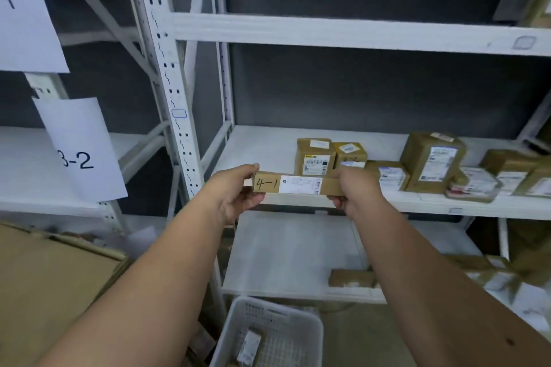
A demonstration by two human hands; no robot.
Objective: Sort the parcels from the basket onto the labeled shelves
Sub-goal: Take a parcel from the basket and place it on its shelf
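— How is the light?
— Even and rather dim, with a cool cast; the white shelf (262, 143) is brightest and its grey back wall dark.
— Sharp?
— Soft overall. The parcels (474, 185) at far right smear, and the uprights (167, 68) bow near the edges.

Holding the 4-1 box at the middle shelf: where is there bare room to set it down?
Bare board lies left of the parcel row, from the upright to the nearest box. Rightward the middle shelf is crowded. The long box is held by the left hand and right hand.
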